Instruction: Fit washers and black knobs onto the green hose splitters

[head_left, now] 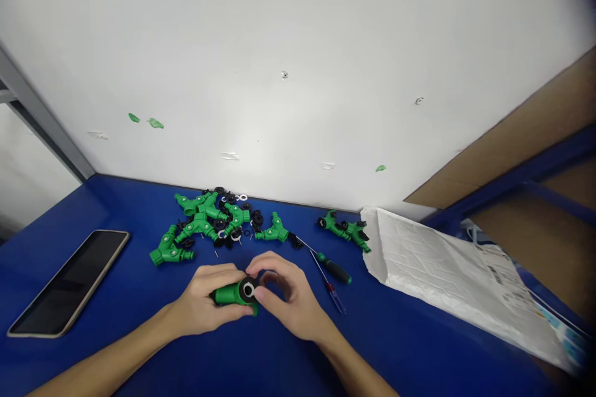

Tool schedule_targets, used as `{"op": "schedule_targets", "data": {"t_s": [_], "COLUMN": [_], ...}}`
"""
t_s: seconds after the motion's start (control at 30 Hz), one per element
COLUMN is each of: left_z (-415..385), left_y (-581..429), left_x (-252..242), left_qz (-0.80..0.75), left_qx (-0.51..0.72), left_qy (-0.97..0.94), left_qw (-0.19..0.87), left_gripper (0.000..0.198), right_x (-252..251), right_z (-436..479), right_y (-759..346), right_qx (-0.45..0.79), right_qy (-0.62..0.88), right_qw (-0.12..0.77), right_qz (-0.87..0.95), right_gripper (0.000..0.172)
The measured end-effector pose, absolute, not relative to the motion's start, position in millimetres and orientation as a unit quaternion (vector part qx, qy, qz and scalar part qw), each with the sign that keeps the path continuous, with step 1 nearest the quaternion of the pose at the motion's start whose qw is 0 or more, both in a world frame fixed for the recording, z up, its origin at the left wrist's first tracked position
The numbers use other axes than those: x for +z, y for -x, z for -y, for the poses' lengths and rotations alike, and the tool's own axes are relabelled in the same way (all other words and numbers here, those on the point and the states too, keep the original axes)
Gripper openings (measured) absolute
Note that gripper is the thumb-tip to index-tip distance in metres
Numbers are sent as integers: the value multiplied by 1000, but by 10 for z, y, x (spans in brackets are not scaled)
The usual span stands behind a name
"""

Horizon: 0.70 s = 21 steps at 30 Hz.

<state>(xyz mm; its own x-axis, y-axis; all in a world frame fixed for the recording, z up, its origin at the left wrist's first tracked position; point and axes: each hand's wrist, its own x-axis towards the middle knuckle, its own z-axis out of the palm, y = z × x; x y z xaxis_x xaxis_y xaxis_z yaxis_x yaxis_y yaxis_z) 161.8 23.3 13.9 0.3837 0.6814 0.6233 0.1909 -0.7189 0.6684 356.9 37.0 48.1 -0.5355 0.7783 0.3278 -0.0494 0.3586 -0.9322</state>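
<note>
**Item in hand:** one green plastic hose connector [227, 294], a chunky tube held on its side above the blue table [298, 360], just in front of you and near the table's middle. One end carries a black cap [249, 290] with a white ring around a round hole.

**Your grip:** your left hand [200, 301] wraps the green body, fingers closed around it. Your right hand [285, 298] arches over the capped end, its fingers curled and touching the black cap, with a small gap under the palm.

**Around you, on the table:**
- A heap of green Y-shaped connectors [200, 218], beyond your hands and to the left, tangled with loose black parts [256, 219] and white rings [243, 198]
- One green Y-shaped connector lying alone [274, 231], just right of the heap
- A further pair of green connectors [344, 229], farther right
- A green-handled screwdriver [333, 268] and a clear-handled screwdriver [336, 301], side by side, near your right hand
- A phone [69, 282], screen up, well left of your hands
- A white woven sack [447, 279] with a printed label, lying across the right side

Nothing stands between your hands and the heap. Behind it all rises a white wall [298, 62] with small green marks [134, 118]
</note>
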Motion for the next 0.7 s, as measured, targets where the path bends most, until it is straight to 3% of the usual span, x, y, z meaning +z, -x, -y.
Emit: {"op": "schedule_targets", "data": {"t_s": [0.17,0.4,0.53,0.7], "left_z": [-247,-191,-171,-215], "left_y": [-1602,-1647,-1655,-1640], "left_x": [137,119,112,103], "left_qz": [-251,-233,-225,-225], "left_qx": [446,427,412,407], "left_qy": [-841,-861,-861,-857], "left_qw": [177,146,196,221], "left_gripper": [26,18,13,22], "right_x": [473,501,506,473], "right_z": [-444,-521,-534,-538], "right_y": [-3552,-3599,-3616,-3652], "right_qx": [688,756,716,768], "right_qy": [300,294,273,269], "right_qw": [253,125,122,128], "right_qz": [610,571,631,566], "right_gripper": [19,33,35,31]}}
